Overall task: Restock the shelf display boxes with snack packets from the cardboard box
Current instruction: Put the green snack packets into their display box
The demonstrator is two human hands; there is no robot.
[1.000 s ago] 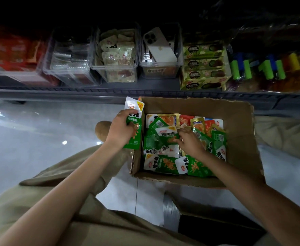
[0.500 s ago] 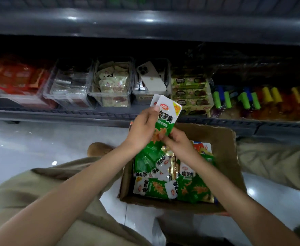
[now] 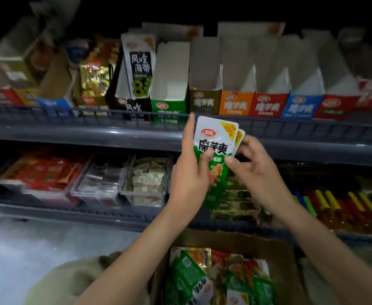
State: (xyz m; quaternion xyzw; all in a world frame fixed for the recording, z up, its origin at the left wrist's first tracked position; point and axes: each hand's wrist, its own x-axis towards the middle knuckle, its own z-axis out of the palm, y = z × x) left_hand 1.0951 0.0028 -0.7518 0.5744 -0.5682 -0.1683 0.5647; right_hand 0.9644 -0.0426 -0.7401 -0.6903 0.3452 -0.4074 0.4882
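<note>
Packets (image 3: 213,137) raised to shelf rail (image 3: 92,119), left hand (image 3: 189,179) and right hand (image 3: 253,170) gripping

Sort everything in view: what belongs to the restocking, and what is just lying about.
Job: green snack packets, held by left hand and right hand; cardboard box; green display box.
Lying about: clear tubs; gold packets; coloured tubes.

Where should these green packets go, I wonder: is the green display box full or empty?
Apparently empty: the green display box shows only bare white inner walls, no packets above its front lip; its bottom is hidden.
</note>
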